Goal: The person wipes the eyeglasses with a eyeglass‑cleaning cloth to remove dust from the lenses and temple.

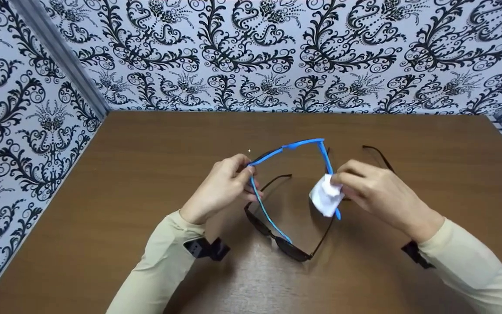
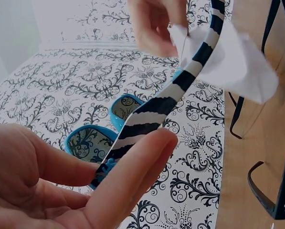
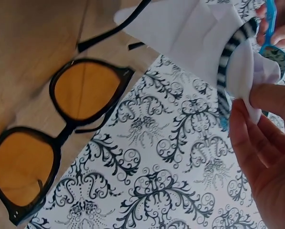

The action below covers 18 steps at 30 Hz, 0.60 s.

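Blue glasses (image 1: 293, 145) face away, their long axis seemingly crosswise.

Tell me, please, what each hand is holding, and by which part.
The left hand holds the blue-framed sunglasses at the hinge end of one zebra-striped temple. The right hand pinches a fold of white cloth at the other temple.

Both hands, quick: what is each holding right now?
Left hand: closed, pinching the blue glasses.
Right hand: closed, holding a white cloth against those glasses.

Left grip (image 1: 221, 184): pinching | right grip (image 1: 377, 194): pinching, fingers curled | both forearms (image 1: 161, 257) slanted inward
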Available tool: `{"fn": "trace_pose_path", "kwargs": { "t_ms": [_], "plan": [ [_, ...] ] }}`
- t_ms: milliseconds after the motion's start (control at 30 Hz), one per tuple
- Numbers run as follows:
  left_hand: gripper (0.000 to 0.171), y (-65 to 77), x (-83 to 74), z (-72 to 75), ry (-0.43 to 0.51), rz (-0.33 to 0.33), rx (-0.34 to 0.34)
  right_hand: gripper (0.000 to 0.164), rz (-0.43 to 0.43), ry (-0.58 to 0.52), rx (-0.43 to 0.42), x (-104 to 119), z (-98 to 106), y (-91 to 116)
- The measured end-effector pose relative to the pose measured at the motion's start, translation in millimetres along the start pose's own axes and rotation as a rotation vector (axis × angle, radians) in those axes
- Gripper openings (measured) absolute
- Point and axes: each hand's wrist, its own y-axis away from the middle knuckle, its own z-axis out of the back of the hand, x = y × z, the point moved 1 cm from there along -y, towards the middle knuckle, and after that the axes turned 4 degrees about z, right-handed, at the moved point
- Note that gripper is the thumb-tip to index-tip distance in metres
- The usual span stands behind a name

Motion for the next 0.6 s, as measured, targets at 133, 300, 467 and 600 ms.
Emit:
{"fn": "trace_pose_path", "kwargs": {
  "t_ms": [133, 300, 467, 600],
  "plan": [
    [0.012, 0.4, -0.1, -0.5, -0.040, 0.008, 0.000, 0.022, 0.024, 0.060, -0.037, -6.7, -2.7, -5.3],
    [0.012, 1.2, 0.8, -1.6, -0.061, 0.025, 0.033, 0.013, 0.036, 0.126, -0.057, -10.3, -3.9, -12.6],
    [0.012, 1.5, 1.5, -2.8, -0.047, 0.049, 0.079, 0.032, 0.026, 0.161, -0.069, -11.4, -3.5, -18.5],
    [0.012, 1.5, 2.1, -2.6, -0.038, 0.072, 0.098, 0.035, 0.031, 0.174, -0.082, -10.9, -2.1, -22.2]
  ]
}}
